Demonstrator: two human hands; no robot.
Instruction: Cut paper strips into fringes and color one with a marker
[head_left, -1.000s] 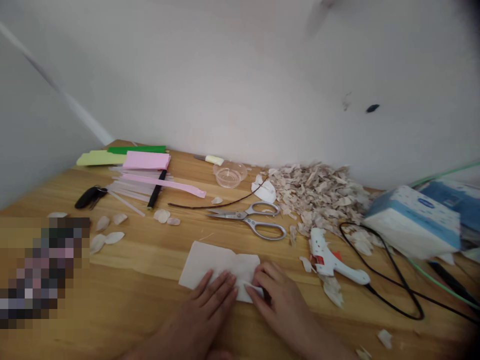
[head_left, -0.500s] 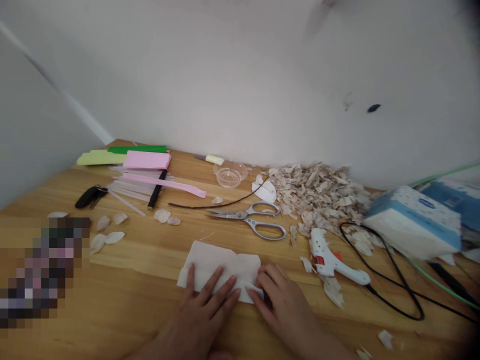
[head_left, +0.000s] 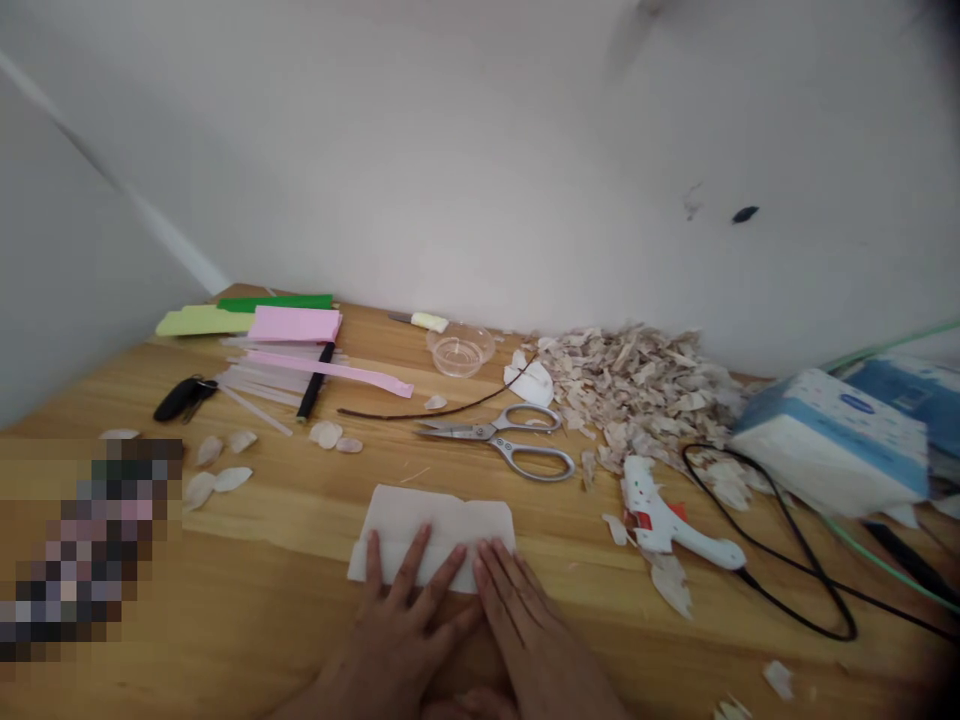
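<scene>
A folded white tissue [head_left: 442, 507] lies flat on the wooden table in front of me. My left hand [head_left: 405, 615] rests on its left and middle part, palm down with the fingers spread. Beside it, my right hand [head_left: 525, 620] lies flat on the tissue's right end, fingers stretched out and close together. Neither hand grips anything. Just beyond the tissue is a pair of silver scissors [head_left: 499, 433], blades slightly apart and pointing left. To the right lies a white glue gun [head_left: 660, 520] with a black cord.
A heap of dried petals [head_left: 637, 385] sits against the wall. A tissue pack [head_left: 832, 440] stands at right. Behind the scissors are a thin brown twig [head_left: 405, 415] and a clear plastic dish [head_left: 459, 352]. Pink paper [head_left: 296, 323], glue sticks [head_left: 259, 380] and keys [head_left: 184, 398] lie at left.
My right hand has moved left and flattened, its bent fingers now stretched over the tissue's right end. The tissue's lifted right edge now lies flatter. My left hand has shifted slightly left.
</scene>
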